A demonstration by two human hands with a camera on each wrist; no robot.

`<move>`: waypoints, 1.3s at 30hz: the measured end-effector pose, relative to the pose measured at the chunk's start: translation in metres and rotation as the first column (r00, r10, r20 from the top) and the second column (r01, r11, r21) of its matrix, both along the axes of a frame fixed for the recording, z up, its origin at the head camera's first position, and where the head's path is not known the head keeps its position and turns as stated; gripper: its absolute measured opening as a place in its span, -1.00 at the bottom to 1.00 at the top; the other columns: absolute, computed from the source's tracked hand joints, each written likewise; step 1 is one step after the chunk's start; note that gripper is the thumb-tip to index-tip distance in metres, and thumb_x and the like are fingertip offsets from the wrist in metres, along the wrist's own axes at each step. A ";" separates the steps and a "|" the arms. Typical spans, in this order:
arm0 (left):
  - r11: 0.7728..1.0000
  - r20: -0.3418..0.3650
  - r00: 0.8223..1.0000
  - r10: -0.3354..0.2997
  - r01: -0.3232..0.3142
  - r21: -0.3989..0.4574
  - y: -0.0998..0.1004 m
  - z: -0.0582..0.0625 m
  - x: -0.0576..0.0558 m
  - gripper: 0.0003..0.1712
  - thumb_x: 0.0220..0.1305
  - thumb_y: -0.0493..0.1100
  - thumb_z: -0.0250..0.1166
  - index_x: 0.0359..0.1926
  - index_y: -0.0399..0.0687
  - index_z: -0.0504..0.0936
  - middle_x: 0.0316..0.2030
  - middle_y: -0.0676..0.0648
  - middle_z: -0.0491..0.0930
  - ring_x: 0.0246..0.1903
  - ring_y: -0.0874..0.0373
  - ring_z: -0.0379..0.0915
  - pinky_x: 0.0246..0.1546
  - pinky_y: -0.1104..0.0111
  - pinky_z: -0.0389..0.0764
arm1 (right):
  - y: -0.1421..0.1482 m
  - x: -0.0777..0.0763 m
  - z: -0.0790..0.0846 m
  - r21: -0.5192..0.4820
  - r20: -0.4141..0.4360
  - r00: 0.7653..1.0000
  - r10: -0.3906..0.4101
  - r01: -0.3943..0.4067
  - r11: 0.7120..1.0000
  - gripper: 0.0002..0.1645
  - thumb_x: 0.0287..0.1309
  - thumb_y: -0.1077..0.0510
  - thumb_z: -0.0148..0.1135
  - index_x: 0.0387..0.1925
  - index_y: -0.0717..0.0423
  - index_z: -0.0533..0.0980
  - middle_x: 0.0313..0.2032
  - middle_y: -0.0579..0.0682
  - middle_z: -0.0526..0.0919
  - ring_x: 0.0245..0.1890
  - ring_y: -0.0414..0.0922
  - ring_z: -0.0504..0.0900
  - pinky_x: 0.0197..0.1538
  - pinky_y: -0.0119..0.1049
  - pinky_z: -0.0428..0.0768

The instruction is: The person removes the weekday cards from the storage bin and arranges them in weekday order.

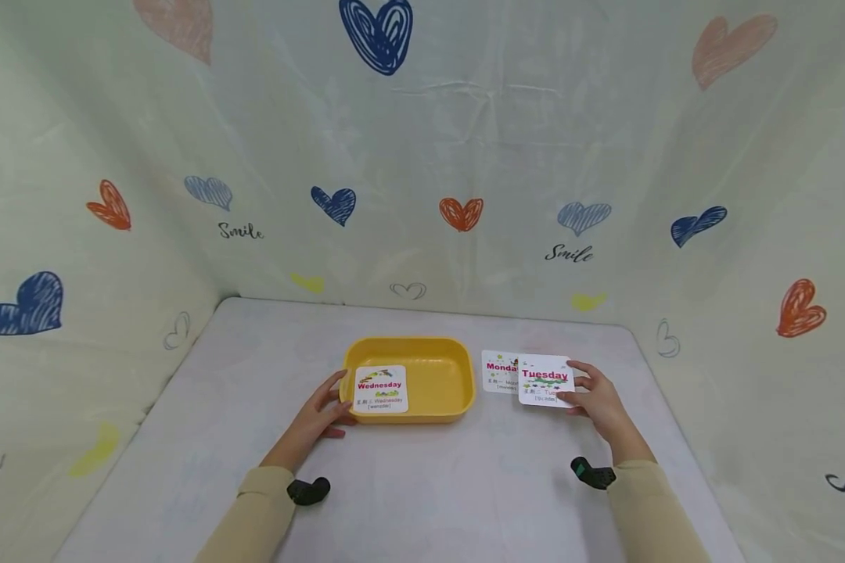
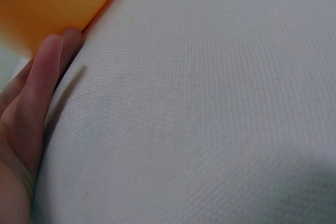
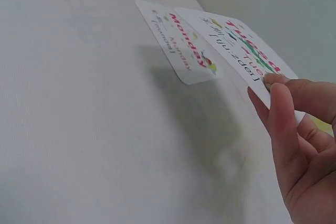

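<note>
In the head view, a white Wednesday card [image 1: 381, 389] lies in the left part of a yellow tray [image 1: 441, 417]. My left hand [image 1: 318, 412] rests against the tray's left end, its fingers fairly straight. From the left wrist, the thumb [image 2: 42, 74] shows against the tray's outer wall [image 2: 58, 3]. My right hand [image 1: 601, 401] pinches a white Tuesday card [image 1: 539, 383] by its right edge. That card is raised and tilted above the table in the right wrist view. Beside it a Monday card [image 3: 178, 45] lies flat, its right part covered by the Tuesday card in the head view.
The table [image 1: 436, 493] has a pale cloth top. Behind it and at both sides hangs a pale curtain [image 1: 422, 258] printed with hearts and the word Smile. A dark strap-like device [image 1: 310, 491] sits at the left wrist, another [image 1: 593, 474] at the right.
</note>
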State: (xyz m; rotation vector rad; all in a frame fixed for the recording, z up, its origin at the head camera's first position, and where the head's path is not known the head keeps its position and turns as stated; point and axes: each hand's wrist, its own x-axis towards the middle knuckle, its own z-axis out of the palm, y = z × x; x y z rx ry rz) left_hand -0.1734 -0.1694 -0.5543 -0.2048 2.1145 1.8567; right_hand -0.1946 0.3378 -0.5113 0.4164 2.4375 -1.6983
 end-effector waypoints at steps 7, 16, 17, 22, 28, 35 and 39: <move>1.000 -0.002 1.000 0.004 -0.004 -0.007 0.002 0.001 -0.001 -0.21 0.30 0.00 0.31 0.46 0.45 0.15 0.28 -0.20 0.32 -0.17 -0.01 0.63 -0.26 0.22 0.65 | 0.017 -0.004 -0.002 0.005 0.006 0.999 -0.050 0.050 0.999 -0.12 0.17 0.38 0.29 0.45 0.11 0.13 0.01 0.19 0.44 -0.32 -0.14 0.61 -0.29 -0.27 0.67; 1.000 0.005 1.000 0.005 -0.005 -0.011 0.002 0.000 0.001 -0.19 0.28 0.02 0.32 0.46 0.44 0.14 0.27 -0.21 0.33 -0.17 -0.01 0.63 -0.27 0.23 0.65 | 0.030 -0.008 -0.006 -0.015 0.003 0.996 -0.089 0.089 0.996 -0.15 0.17 0.42 0.27 0.44 0.19 0.14 -0.03 0.18 0.47 -0.40 -0.22 0.61 -0.30 -0.30 0.67; 1.000 0.007 1.000 0.006 -0.006 -0.013 0.001 0.001 0.001 -0.19 0.29 0.02 0.32 0.46 0.44 0.14 0.27 -0.21 0.33 -0.17 -0.01 0.63 -0.26 0.23 0.65 | 0.030 -0.008 -0.007 -0.021 0.005 0.995 -0.097 0.097 0.995 -0.15 0.16 0.43 0.27 0.44 0.18 0.15 -0.03 0.18 0.47 -0.40 -0.23 0.61 -0.30 -0.30 0.67; 1.000 0.006 1.000 -0.001 0.001 -0.016 0.001 0.002 0.000 -0.20 0.32 -0.02 0.28 0.48 0.41 0.12 0.29 -0.24 0.30 -0.16 -0.01 0.63 -0.28 0.23 0.65 | 0.030 -0.014 -0.016 0.026 0.007 0.992 -0.126 0.126 0.992 -0.15 0.14 0.40 0.31 0.42 0.19 0.18 -0.03 0.20 0.48 -0.41 -0.19 0.60 -0.31 -0.29 0.67; 1.000 0.012 1.000 0.002 -0.002 -0.010 0.001 0.002 -0.001 -0.21 0.32 -0.03 0.28 0.47 0.44 0.13 0.30 -0.22 0.30 -0.16 -0.01 0.63 -0.28 0.22 0.65 | 0.028 -0.018 -0.025 0.138 -0.002 0.989 -0.149 0.148 0.979 -0.20 0.16 0.37 0.30 0.41 0.17 0.22 0.03 0.26 0.46 -0.32 -0.13 0.51 -0.37 -0.38 0.61; 1.000 0.007 1.000 0.005 -0.005 -0.004 0.001 0.002 0.000 -0.20 0.32 -0.02 0.29 0.47 0.42 0.13 0.29 -0.24 0.30 -0.17 -0.02 0.63 -0.28 0.21 0.66 | 0.026 -0.017 -0.035 0.152 -0.051 0.985 -0.164 0.170 0.974 -0.19 0.11 0.39 0.31 0.39 0.22 0.23 0.05 0.26 0.41 -0.18 -0.04 0.45 -0.36 -0.48 0.52; 1.000 0.006 1.000 0.006 -0.006 -0.002 0.002 0.003 0.000 -0.20 0.32 -0.03 0.29 0.47 0.42 0.13 0.29 -0.24 0.30 -0.16 -0.02 0.63 -0.27 0.22 0.65 | 0.023 -0.017 -0.043 0.216 -0.089 0.983 -0.159 0.174 0.961 -0.16 0.10 0.36 0.33 0.40 0.24 0.21 0.11 0.30 0.35 -0.02 0.10 0.41 -0.15 -0.34 0.50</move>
